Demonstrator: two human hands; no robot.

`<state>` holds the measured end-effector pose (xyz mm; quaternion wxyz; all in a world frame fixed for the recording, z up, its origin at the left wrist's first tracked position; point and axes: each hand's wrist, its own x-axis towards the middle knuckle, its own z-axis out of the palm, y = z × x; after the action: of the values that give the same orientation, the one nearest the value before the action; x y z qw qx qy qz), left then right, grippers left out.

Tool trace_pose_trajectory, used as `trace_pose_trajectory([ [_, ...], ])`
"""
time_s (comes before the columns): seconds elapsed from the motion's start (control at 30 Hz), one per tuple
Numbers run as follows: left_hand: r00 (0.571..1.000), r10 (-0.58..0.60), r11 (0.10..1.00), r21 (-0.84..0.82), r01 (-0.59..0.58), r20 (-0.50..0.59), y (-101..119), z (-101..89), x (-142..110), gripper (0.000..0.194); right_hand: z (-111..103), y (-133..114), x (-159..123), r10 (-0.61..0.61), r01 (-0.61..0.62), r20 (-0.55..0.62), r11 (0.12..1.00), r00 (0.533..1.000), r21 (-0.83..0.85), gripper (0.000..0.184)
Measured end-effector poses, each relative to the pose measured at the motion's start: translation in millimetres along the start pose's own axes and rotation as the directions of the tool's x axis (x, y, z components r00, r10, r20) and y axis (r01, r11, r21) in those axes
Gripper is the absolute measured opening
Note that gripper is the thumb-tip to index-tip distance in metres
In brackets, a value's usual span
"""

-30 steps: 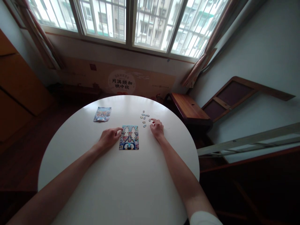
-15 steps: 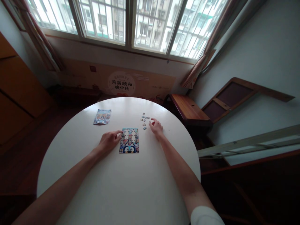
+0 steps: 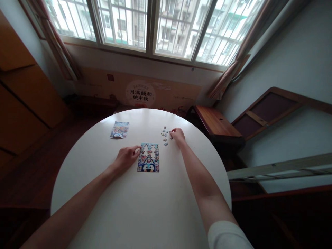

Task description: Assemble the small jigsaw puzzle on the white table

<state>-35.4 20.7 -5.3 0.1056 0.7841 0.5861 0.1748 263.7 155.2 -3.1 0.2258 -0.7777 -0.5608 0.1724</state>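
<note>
A partly filled jigsaw puzzle [image 3: 149, 160] with a blue cartoon dog face lies flat on the white round table [image 3: 124, 214], with pale gaps in its upper half. My left hand [image 3: 127, 155] is at its upper left edge, fingers curled and thumb and forefinger on the border. Several loose puzzle pieces [image 3: 165, 139] lie beyond the puzzle to the right. My right hand [image 3: 178, 135] is at the right side of these pieces, its fingertips pinched together on a small puzzle piece that is mostly hidden.
A printed picture sheet [image 3: 119, 130] with the same dog face lies at the table's back left. A wooden bench [image 3: 214, 121] stands past the table's right edge. Barred windows [image 3: 166, 27] are behind, and an orange cabinet [image 3: 23, 93] is on the left.
The view has shifted, so everything appears further right. My right hand has moved slightly away and closed its fingertips at the loose pieces. My left hand stays on the puzzle's edge.
</note>
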Motion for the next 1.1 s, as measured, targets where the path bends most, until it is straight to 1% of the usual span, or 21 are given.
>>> trace_pose_trajectory([
  [0.1, 1.0, 0.007, 1.0, -0.002, -0.007, -0.005, 0.1, -0.3, 0.1, 0.034, -1.8, 1.1, 0.7, 0.051, -0.048, -0.018, 0.987, 0.999, 0.156, 0.018],
  [0.17, 1.0, 0.007, 1.0, 0.003, -0.007, -0.006, 0.8, -1.4, 0.3, 0.034, -3.0, -0.2, -2.4, 0.029, -0.016, -0.05, 0.968, 0.998, 0.25, 0.019],
  [0.2, 1.0, 0.006, 1.0, 0.006, -0.006, -0.009, 1.2, -1.8, 0.3, 0.034, -3.7, -1.5, -5.5, -0.003, 0.024, -0.07, 0.953, 0.998, 0.301, 0.021],
  [0.27, 1.0, 0.006, 1.0, 0.01, -0.006, -0.014, 1.8, -2.4, 0.4, 0.034, -4.8, -5.1, -15.5, -0.114, 0.147, -0.102, 0.892, 0.988, 0.427, 0.029],
  [0.33, 1.0, 0.011, 1.0, 0.006, -0.011, -0.015, 1.9, -2.4, 0.4, 0.035, -5.0, -8.9, -31.1, -0.264, 0.268, -0.086, 0.803, 0.961, 0.532, 0.03],
  [0.4, 1.0, 0.018, 1.0, 0.0, -0.018, -0.017, 1.5, -1.8, 0.2, 0.035, -3.2, -11.2, -52.1, -0.397, 0.344, -0.047, 0.725, 0.917, 0.596, 0.025],
  [0.47, 0.999, 0.025, 1.0, 0.001, -0.025, -0.023, 0.8, -1.3, 0.0, 0.035, 1.8, -11.1, -76.0, -0.512, 0.392, 0.0, 0.659, 0.859, 0.642, 0.027],
  [0.53, 0.999, 0.029, 1.0, 0.004, -0.029, -0.028, 0.2, -1.1, -0.1, 0.036, 10.1, -9.0, -98.9, -0.585, 0.407, 0.049, 0.62, 0.81, 0.671, 0.029],
  [0.6, 0.999, 0.032, 0.999, 0.006, -0.032, -0.028, -0.2, -1.5, 0.0, 0.036, 19.7, -6.3, -116.6, -0.618, 0.408, 0.085, 0.609, 0.781, 0.681, 0.025],
  [0.67, 0.999, 0.032, 0.999, 0.009, -0.032, -0.027, 0.0, -2.2, 0.1, 0.035, 27.4, -4.3, -127.7, -0.64, 0.432, 0.088, 0.607, 0.764, 0.667, 0.018],
  [0.73, 0.999, 0.028, 1.0, 0.012, -0.028, -0.025, 0.6, -3.3, 0.2, 0.035, 30.8, -3.5, -133.0, -0.663, 0.474, 0.077, 0.607, 0.745, 0.638, 0.013],
  [0.83, 0.999, 0.026, 1.0, 0.017, -0.026, -0.018, 1.9, -4.9, 0.1, 0.035, 28.9, -3.6, -135.8, -0.7, 0.534, 0.065, 0.598, 0.711, 0.597, 0.009],
  [1.1, 0.999, 0.02, 0.999, 0.032, -0.019, -0.031, 0.4, -2.8, 0.5, 0.035, 21.2, -3.9, -139.7, -0.765, 0.626, 0.092, 0.584, 0.638, 0.517, 0.006],
])
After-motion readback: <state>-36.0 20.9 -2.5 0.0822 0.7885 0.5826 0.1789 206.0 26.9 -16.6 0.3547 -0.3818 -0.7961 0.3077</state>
